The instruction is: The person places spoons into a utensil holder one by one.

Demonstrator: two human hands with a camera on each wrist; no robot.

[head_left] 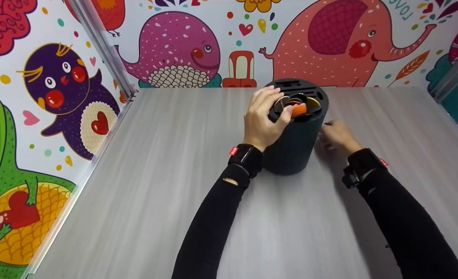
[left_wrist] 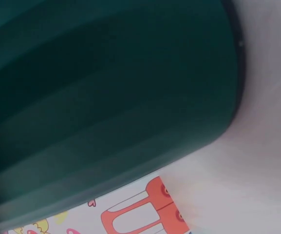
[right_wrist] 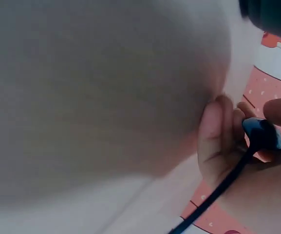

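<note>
Most of the work looks done: the dark green holder [head_left: 296, 135] stands upright near the far edge of the table [head_left: 136, 193], long axis vertical, mouth up, with several utensil ends already in it. The left hand [head_left: 263, 120] pinches an orange-tipped piece [head_left: 299, 110] at the rim. Right of the holder, the right hand [head_left: 335, 135] curls round a thin black utensil [right_wrist: 247, 156], yet to go in.

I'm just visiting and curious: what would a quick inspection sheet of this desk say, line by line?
Surface: grey wood-grain table.
Job's things: dark green cylindrical holder, upright, utensils with orange, yellow and grey handles in its top slots.
Clutter: nothing seen.
Grips: left hand on the holder's top, thumb on the orange handle; right hand beside the holder, pinching a small dark plug.
Cables: thin black cable from that plug.
Surroundings: cartoon animal wallpaper.
</note>
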